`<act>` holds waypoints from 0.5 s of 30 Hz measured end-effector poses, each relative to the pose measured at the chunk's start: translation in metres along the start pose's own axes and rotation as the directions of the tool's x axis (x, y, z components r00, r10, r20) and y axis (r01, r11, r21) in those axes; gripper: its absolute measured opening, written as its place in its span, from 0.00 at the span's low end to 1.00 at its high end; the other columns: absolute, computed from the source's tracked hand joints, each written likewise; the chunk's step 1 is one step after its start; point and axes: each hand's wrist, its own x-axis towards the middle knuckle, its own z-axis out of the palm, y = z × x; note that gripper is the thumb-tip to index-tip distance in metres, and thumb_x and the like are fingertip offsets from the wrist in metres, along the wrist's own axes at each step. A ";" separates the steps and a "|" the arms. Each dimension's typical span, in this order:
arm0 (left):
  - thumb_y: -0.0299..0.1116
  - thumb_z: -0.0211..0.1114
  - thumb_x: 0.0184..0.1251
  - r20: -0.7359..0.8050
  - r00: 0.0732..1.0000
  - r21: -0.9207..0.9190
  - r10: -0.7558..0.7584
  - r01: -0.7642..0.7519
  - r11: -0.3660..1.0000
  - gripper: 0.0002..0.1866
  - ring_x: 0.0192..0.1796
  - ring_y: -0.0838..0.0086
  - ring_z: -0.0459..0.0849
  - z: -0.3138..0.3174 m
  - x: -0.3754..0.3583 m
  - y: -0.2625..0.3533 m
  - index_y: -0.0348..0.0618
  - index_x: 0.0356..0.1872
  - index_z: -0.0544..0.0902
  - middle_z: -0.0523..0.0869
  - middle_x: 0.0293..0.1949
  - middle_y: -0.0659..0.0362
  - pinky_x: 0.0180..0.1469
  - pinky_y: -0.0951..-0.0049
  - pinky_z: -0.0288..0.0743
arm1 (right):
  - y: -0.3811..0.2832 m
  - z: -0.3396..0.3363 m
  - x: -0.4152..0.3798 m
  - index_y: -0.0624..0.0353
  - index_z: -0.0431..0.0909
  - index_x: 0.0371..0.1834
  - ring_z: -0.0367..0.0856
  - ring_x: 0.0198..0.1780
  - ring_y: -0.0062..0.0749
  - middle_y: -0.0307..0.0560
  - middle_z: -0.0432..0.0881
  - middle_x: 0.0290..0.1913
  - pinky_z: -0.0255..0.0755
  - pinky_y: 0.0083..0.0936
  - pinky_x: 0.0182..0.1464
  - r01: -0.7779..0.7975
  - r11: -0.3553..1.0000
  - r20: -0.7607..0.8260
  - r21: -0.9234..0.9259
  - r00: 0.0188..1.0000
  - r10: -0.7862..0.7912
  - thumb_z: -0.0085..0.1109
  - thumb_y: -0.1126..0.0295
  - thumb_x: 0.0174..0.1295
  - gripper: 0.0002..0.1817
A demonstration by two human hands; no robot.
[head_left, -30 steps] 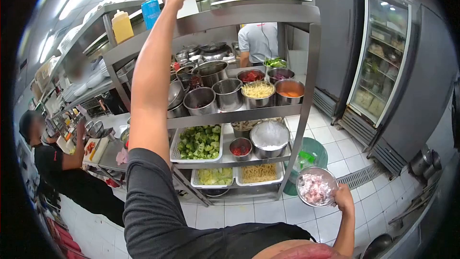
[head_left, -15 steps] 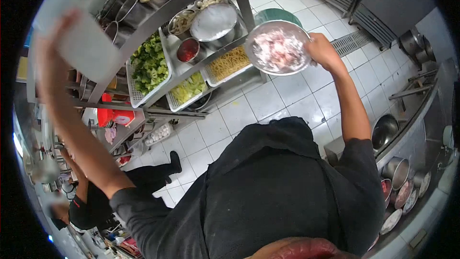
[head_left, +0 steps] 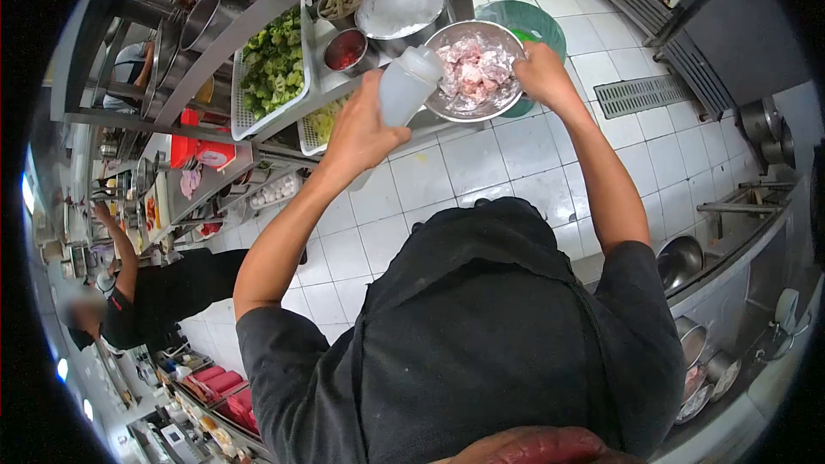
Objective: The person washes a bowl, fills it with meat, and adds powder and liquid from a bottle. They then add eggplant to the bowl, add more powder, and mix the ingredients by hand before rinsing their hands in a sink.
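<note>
My left hand point(head_left: 359, 131) is wrapped round a whitish translucent plastic bottle point(head_left: 407, 93), tilted so its mouth end is right at the left rim of a metal bowl point(head_left: 460, 115). In the bowl lie pieces of pale pink raw meat point(head_left: 477, 67) dusted with white powder. Gripping the bowl's right rim, my right hand point(head_left: 541, 73) holds it up above the tiled floor. Behind the bowl, overlapped by it in this view, stands a green bin point(head_left: 550, 27). Close to the bottle, on the shelf, sits a pot of white, powdery or icy stuff point(head_left: 402, 5).
A white basket of green broccoli point(head_left: 273, 77) and a small pot of red sauce point(head_left: 346, 50) stand on the steel rack to the left. A co-worker in black point(head_left: 172, 296) works at the far left. At right, a sink counter holds metal bowls point(head_left: 681, 259).
My left hand has come down from high on the left to the bowl, now with the bottle in it. The bowl has shifted slightly left and is less blurred.
</note>
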 end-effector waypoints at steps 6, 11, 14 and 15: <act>0.30 0.70 0.41 0.000 1.000 0.094 0.002 -0.002 0.996 0.39 0.51 0.43 0.78 0.009 0.014 0.005 0.34 0.59 0.63 0.78 0.47 0.36 0.53 0.54 0.72 | 0.003 -0.002 0.005 0.74 0.78 0.42 0.79 0.48 0.62 0.74 0.79 0.42 0.70 0.44 0.55 0.045 0.999 0.030 0.021 0.999 -0.046 0.48 0.72 0.50 0.19; 0.30 0.70 0.41 0.014 1.000 0.138 0.006 -0.008 0.990 0.39 0.51 0.42 0.78 0.008 0.019 0.005 0.33 0.59 0.63 0.78 0.47 0.35 0.52 0.54 0.72 | 0.003 -0.001 0.006 0.76 0.78 0.42 0.78 0.49 0.62 0.74 0.79 0.43 0.70 0.43 0.55 0.064 0.998 0.037 -0.013 0.997 -0.064 0.48 0.73 0.50 0.19; 0.29 0.70 0.41 0.022 1.000 0.155 0.010 -0.013 0.988 0.38 0.50 0.42 0.78 0.007 0.020 0.005 0.33 0.58 0.64 0.78 0.46 0.36 0.52 0.54 0.73 | 0.003 -0.002 0.007 0.76 0.78 0.42 0.78 0.49 0.62 0.74 0.79 0.43 0.69 0.43 0.56 0.066 0.998 0.040 -0.012 0.997 -0.065 0.48 0.73 0.50 0.19; 0.29 0.70 0.41 0.022 1.000 0.157 0.019 -0.022 0.987 0.38 0.50 0.42 0.78 0.007 0.021 0.004 0.33 0.57 0.64 0.78 0.45 0.36 0.51 0.53 0.73 | 0.004 -0.001 0.006 0.76 0.77 0.43 0.78 0.49 0.62 0.74 0.79 0.43 0.69 0.43 0.56 0.065 0.998 0.042 -0.004 0.997 -0.065 0.48 0.73 0.50 0.19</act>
